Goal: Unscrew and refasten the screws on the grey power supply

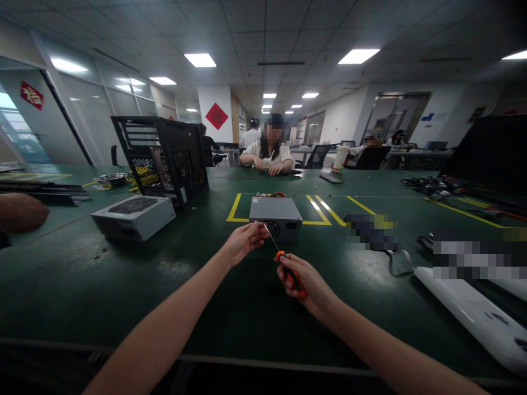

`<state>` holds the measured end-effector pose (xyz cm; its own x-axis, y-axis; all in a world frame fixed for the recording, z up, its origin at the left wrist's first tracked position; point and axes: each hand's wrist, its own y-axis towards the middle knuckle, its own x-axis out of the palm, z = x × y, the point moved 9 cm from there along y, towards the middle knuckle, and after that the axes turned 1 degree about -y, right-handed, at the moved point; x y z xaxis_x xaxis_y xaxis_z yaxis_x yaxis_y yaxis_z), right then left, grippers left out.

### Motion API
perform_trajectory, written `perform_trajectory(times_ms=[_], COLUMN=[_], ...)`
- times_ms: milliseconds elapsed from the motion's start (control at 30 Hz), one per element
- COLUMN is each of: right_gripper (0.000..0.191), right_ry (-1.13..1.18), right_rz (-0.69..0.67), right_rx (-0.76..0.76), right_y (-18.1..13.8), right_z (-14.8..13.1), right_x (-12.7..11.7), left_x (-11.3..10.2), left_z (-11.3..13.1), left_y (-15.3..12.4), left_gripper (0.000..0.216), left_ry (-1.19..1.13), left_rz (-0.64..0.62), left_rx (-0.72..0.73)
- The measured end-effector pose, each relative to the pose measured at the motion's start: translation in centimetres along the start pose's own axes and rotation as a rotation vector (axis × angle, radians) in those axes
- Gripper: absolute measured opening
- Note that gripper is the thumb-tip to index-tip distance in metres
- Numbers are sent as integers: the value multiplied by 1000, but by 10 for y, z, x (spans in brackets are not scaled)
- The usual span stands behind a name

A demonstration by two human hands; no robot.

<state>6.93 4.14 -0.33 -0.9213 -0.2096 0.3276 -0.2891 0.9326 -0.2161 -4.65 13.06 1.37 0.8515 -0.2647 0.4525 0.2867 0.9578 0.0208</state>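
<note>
My right hand (302, 282) is wrapped around the orange and black handle of a screwdriver (293, 278), whose thin shaft slants up and left. At its tip are the fingertips of my left hand (245, 241), pinched together; whatever is between them is too small to make out. Just beyond both hands sits a grey computer power supply (276, 210), lying flat on the green table (197, 307). Its near side shows a round fan grille and a socket, partly covered by my left fingers. Coloured wires show behind its far edge.
A second power supply (135, 216) lies to the left, beside an upright black computer case (164, 159). A metal bowl (111, 179) is behind it. Another person's hand (20, 213) enters at far left. Cables (436, 186) and a white elongated object (469, 312) lie right. A co-worker (269, 148) sits opposite.
</note>
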Motion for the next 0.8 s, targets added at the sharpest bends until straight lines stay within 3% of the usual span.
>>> perform_trajectory(times_ms=[367,800], right_gripper=[10,11], right_ry=[250,246], right_rz=[242,253], right_rx=[57,67], right_y=[-13,-5], right_z=[3,1], right_x=[-33,-34], left_x=[-17,-15], left_z=[-2,1], left_y=[2,1], left_gripper=[17,18], left_ry=[90,86], left_rz=[100,93], left_rx=[-1,5])
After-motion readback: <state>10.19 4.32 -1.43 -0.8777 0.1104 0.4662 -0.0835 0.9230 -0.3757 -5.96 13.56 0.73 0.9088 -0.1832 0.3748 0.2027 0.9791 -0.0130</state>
